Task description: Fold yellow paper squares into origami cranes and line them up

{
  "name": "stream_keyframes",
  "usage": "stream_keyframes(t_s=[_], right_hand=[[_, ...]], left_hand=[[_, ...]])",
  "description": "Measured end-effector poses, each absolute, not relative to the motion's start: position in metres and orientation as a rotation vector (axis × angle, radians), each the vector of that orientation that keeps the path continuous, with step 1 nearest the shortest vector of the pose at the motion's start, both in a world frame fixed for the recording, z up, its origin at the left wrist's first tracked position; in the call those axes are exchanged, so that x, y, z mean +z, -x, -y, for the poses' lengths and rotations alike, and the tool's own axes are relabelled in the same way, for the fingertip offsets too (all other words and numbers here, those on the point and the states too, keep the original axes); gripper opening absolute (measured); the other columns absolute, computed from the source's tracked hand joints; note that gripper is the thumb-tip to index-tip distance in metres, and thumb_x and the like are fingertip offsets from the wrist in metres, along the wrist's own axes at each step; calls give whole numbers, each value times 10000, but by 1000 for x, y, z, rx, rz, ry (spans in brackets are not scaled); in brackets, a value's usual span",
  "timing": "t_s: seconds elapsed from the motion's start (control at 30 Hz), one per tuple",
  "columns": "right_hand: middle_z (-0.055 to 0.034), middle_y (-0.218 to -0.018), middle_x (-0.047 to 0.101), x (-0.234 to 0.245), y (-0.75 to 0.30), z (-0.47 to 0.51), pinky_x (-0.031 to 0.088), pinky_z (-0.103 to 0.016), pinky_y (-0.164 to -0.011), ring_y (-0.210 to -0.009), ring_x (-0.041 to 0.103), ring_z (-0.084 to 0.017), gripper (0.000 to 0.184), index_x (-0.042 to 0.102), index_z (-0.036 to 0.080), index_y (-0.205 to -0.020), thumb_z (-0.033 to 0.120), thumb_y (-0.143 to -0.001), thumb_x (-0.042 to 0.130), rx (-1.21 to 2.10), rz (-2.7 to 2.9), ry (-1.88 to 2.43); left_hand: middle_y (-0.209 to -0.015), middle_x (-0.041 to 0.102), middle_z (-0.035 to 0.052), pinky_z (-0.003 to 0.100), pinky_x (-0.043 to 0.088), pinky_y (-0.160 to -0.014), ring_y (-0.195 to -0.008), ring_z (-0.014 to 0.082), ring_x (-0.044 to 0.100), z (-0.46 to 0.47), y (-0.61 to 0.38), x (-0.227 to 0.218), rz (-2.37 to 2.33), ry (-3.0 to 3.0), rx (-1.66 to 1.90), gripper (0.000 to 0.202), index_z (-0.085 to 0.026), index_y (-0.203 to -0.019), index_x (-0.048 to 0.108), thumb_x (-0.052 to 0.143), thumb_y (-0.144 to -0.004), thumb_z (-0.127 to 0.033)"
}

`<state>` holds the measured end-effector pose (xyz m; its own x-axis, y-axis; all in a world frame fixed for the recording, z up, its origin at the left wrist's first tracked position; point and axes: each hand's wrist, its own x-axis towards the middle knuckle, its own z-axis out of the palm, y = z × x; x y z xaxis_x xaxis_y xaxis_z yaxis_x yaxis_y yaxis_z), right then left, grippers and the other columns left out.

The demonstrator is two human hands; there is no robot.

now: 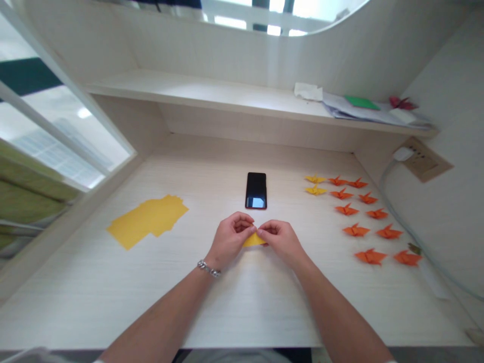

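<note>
Between my fingertips is a small folded piece of yellow paper (254, 240), just above the desk. My left hand (231, 237), with a silver chain bracelet (208, 268) at its wrist, pinches the paper from the left. From the other side my right hand (280, 239) pinches it, thumb near the left thumb. Part of the paper is hidden behind the fingers. Just beyond both hands lies a black phone (256, 190). Over to the left, yellow paper sheets (149, 219) are spread in an overlapping pile.
Several orange paper cranes (356, 230) stand in two rows at the right, beside two yellow paper cranes (315, 190). A cable (416, 232) runs from a wall socket (427, 159) down the right side. Across the back, a shelf (212, 93) carries papers (363, 110).
</note>
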<state>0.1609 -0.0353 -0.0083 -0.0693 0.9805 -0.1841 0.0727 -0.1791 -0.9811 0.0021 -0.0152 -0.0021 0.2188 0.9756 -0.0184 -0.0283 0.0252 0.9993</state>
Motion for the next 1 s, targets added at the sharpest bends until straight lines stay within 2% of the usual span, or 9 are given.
stream_keyframes(t_s=[0.17, 0.33, 0.5, 0.67, 1.0], right_hand=[[-5, -633, 605, -10, -164, 35, 453, -222, -528, -592, 553, -127, 158, 658, 149, -710, 291, -749, 602, 1329, 1387, 1389], [-1, -587, 600, -5, -166, 35, 422, -226, -516, -508, 522, -108, 159, 656, 137, -721, 274, -755, 581, 1391, 1388, 1414], [-3, -579, 603, -1, -169, 36, 403, -221, -511, -504, 518, -107, 175, 654, 142, -720, 283, -770, 564, 1387, 1423, 1427], [-2, -569, 601, 0, -171, 35, 396, -219, -508, -508, 516, -109, 181, 671, 142, -733, 286, -768, 566, 1363, 1447, 1451], [-43, -652, 661, 2, -185, 34, 457, -243, -550, -543, 568, -119, 204, 679, 122, -812, 305, -730, 642, 1397, 1292, 1409]], left_hand=[[-744, 655, 13, 219, 505, -665, -709, 126, 630, 17, -3, -1, -1027, -1280, 1018, 189, -153, -845, 578, 700, -703, -177], [-724, 648, 6, 218, 503, -660, -697, 123, 627, 13, 0, -2, -1051, -1227, 1061, 231, -158, -845, 561, 722, -687, -203], [-744, 666, 20, 226, 502, -671, -716, 133, 634, 13, 2, 0, -1048, -1210, 1012, 253, -153, -877, 582, 726, -685, -230], [-678, 658, 13, 205, 466, -576, -632, 124, 613, 14, 3, 5, -1037, -1267, 844, 298, -146, -931, 603, 730, -682, -251], [-723, 681, 33, 219, 475, -588, -649, 137, 634, 7, 15, 4, -1095, -1226, 992, 339, -148, -943, 588, 747, -671, -273]])
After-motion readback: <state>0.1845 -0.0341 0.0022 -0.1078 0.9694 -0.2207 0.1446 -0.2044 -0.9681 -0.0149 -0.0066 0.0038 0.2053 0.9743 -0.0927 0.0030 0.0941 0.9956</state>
